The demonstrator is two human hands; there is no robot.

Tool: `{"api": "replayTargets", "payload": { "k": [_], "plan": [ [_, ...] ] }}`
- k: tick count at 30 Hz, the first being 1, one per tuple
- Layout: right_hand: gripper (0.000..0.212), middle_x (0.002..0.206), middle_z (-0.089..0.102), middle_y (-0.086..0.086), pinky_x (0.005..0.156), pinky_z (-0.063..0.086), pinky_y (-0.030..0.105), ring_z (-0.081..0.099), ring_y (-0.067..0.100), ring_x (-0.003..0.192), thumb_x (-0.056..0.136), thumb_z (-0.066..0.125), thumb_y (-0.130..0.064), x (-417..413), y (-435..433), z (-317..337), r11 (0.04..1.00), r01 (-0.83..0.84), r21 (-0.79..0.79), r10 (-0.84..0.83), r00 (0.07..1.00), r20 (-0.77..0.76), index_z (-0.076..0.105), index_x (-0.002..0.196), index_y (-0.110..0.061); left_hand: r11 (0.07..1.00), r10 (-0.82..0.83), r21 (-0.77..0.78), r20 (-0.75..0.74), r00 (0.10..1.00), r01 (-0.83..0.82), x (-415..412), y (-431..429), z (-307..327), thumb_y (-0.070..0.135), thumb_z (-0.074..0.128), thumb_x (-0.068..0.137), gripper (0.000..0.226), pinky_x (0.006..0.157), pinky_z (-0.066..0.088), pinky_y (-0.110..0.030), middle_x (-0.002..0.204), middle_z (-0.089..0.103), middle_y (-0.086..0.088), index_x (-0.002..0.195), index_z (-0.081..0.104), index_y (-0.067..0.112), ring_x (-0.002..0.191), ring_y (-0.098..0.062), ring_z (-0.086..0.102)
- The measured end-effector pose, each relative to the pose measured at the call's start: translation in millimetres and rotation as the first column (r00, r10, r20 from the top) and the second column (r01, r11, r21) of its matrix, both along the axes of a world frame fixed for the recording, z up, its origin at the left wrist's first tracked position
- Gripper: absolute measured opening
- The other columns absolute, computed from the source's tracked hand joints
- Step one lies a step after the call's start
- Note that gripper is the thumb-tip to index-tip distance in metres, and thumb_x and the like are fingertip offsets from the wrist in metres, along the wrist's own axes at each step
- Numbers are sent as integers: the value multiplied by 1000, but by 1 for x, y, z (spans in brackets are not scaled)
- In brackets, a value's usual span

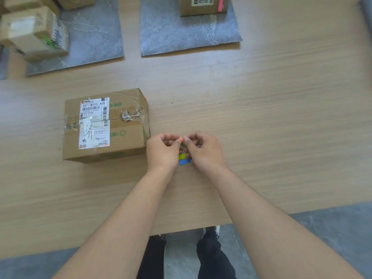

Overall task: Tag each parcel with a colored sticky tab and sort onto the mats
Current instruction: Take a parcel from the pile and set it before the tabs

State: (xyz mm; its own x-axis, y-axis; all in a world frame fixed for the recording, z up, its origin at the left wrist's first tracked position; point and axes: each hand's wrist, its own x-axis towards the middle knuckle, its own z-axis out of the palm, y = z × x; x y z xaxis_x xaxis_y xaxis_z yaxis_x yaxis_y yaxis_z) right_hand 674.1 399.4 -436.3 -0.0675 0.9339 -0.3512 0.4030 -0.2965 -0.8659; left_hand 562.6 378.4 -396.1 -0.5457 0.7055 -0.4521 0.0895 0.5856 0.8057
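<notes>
A cardboard parcel (104, 125) with a white shipping label lies on the wooden table, just left of my hands. My left hand (163, 152) and my right hand (205, 151) meet over a small pad of coloured sticky tabs (184, 159), whose yellow-green and blue strips show between them. The fingertips of both hands pinch an orange tab (181, 139) at the top of the pad. Two grey mats lie at the back: the left mat (94, 37) and the middle mat (181, 35).
Several brown parcels (34, 31) sit on the left mat, one marked with green. On the middle mat stands a parcel (203, 5) with a pink tab. The table's front edge runs close below my forearms; grey floor and my legs show beneath.
</notes>
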Motion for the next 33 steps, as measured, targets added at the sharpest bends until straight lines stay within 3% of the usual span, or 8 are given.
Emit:
{"api": "replayTargets", "payload": {
  "k": [2, 8, 15, 21, 26, 29, 33],
  "plan": [
    [14, 69, 74, -3, 68, 62, 43, 73, 12, 59, 93, 72, -33, -1, 0, 1, 1000, 8, -12, -8, 1000, -28, 74, 87, -20, 1000, 24, 16, 4, 1000, -24, 2, -1, -1, 4, 76, 86, 7, 64, 62, -32, 77, 74, -13, 89, 72, 8, 61, -18, 73],
    [12, 68, 75, -3, 67, 62, 36, 73, 13, 60, 95, 72, -29, 1, 0, 9, 997, 15, -72, -22, 996, -89, 75, 86, -22, 997, 52, 62, 24, 998, -54, 4, -3, -4, 6, 78, 84, 9, 70, 64, -38, 78, 75, -13, 91, 73, 10, 69, -27, 75],
    [10, 64, 73, 0, 50, 52, 25, 70, 9, 56, 91, 78, -30, 0, 4, 18, 988, 22, -152, -39, 993, -109, 74, 84, -24, 993, 64, 88, 96, 993, -72, 4, -5, 1, 2, 72, 90, 5, 58, 58, -23, 78, 74, -13, 87, 74, 6, 58, -16, 70],
    [7, 64, 73, 1, 50, 51, 25, 69, 9, 55, 91, 77, -27, 0, 5, 20, 982, 44, -184, -66, 991, -118, 75, 88, -20, 995, 37, 92, 94, 995, -45, 2, -5, -2, 5, 66, 94, 13, 64, 61, -27, 79, 74, -16, 85, 72, 12, 64, -20, 68],
    [11, 64, 73, 1, 52, 51, 27, 70, 11, 55, 93, 74, -23, -2, 4, 19, 981, 66, -183, -87, 990, -112, 73, 82, -23, 994, 8, 107, 67, 998, -16, 3, -9, -1, 1, 67, 93, 9, 59, 57, -20, 85, 74, -19, 94, 75, 4, 60, -13, 67],
    [11, 62, 73, 1, 51, 50, 27, 69, 11, 54, 94, 71, -22, -3, 4, 19, 976, 86, -199, -112, 986, -126, 73, 83, -22, 995, -23, 99, 44, 999, 18, 2, -10, -2, 3, 68, 91, 10, 65, 62, -29, 84, 76, -14, 91, 75, 9, 63, -15, 72],
    [9, 63, 72, 0, 47, 48, 25, 69, 11, 54, 95, 70, -23, -2, 3, 22, 973, 94, -211, -125, 982, -139, 74, 87, -21, 997, -48, 63, 25, 999, 46, 2, -9, -1, 20, 71, 80, 7, 76, 62, -47, 77, 77, -2, 84, 76, 21, 73, -24, 75]
  ]
}}
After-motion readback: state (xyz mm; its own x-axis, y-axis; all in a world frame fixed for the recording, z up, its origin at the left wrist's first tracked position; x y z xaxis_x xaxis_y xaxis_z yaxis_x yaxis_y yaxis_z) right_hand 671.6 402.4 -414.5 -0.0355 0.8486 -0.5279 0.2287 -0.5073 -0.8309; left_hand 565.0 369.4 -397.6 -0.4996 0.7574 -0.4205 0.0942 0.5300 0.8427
